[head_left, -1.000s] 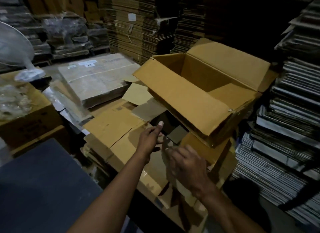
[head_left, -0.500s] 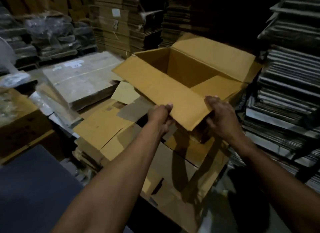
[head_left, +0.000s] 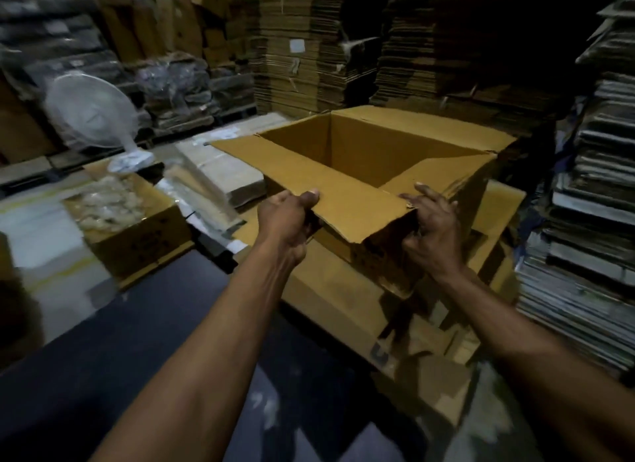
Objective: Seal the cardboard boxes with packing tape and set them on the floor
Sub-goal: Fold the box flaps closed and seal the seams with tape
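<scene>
Stacks of flattened cardboard fill the dim room behind and to the right of where I hold, so this is a crowded storage place. I have the open cardboard box between both hands, and it sits on a pile of flat cardboard sheets directly under my grip. My left hand pinches the near flap, with the thumb on top of it and the other fingers curled below. My right hand wraps around the near right corner, the fingers bent over the top edge. The box looks empty inside, so I judge it light, but it is wide and the flaps are thin, so they can bend or tear if I pull only on them. I think a better hold is lower on the side walls or under the bottom. No tape is visible on the top, so sealing is not yet done. Beyond my grip the far flap stands up close to the stacks. Left of my grip sits a smaller box with plastic bags and a fan behind it. Below my arms a dark floor area seems the freest room for setting the box down.
</scene>
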